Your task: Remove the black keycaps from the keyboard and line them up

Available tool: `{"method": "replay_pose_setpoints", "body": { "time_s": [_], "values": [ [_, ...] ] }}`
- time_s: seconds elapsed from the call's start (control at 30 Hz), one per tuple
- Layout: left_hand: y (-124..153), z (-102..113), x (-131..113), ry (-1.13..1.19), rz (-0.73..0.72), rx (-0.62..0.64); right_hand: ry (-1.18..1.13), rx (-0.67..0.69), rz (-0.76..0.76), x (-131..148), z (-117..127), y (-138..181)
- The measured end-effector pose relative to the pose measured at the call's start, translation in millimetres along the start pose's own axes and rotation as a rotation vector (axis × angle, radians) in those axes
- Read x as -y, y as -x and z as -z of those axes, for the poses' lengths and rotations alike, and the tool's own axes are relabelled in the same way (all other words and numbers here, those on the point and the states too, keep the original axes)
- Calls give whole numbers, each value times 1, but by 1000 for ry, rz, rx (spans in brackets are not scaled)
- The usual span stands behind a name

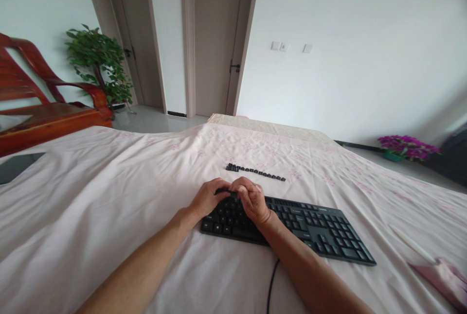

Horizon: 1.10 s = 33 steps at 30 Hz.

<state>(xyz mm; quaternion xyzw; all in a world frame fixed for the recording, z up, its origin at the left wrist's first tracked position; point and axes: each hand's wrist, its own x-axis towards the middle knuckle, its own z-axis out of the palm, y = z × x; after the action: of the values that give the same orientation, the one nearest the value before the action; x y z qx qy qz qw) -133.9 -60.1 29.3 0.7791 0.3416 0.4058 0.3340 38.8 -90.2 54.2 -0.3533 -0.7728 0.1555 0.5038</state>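
One left hand (208, 200) and right hand (252, 201) curl at the keyboard's (310, 229) far edge, grip unclear; bumps could scatter loose keycaps (260, 172).

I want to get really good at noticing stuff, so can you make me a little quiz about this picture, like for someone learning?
1. Pick one. The loose keys lie in a line on the:
A) chair
B) cloth
C) floor

2. True or false? The left grip and the right grip are both at the keyboard.

3. Fill in the blank. The flowers in the green pot are ____.

Key: 1. B; 2. true; 3. purple.
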Motion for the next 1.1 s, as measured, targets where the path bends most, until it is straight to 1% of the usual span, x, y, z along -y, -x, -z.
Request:
{"method": "replay_pose_setpoints", "body": {
  "time_s": [0.13, 0.27, 0.33, 0.47, 0.57, 0.67, 0.83, 0.93, 1.0, 1.1],
  "values": [
    [1, -4, 4, 100, 98, -81, 199, -27, 85, 7, 4, -3],
    [0, -6, 8, 185, 139, -131, 318, -45, 136, 11, 5, -6],
    [0, -6, 10, 232, 149, -131, 413, -15, 101, 10, 4, -7],
    [-1, -4, 11, 283, 149, -153, 649, 73, -47, 7, -1, -8],
    [0, -3, 8, 290, 155, -175, 740, 156, -99, 5, -3, -7],
    [1, -2, 5, 276, 164, -179, 748, 196, -121, 4, -4, -7],
    [2, -1, 3, 219, 163, -159, 692, 195, -152, 2, -5, -7],
    [2, 0, 5, 227, 152, -133, 644, 167, -175, 0, -5, -7],
    [2, 0, 6, 230, 149, -133, 621, 129, -227, -3, -3, -8],
    [1, 0, 11, 210, 176, -181, 624, 66, -368, -11, 7, -13]
  ]
}}
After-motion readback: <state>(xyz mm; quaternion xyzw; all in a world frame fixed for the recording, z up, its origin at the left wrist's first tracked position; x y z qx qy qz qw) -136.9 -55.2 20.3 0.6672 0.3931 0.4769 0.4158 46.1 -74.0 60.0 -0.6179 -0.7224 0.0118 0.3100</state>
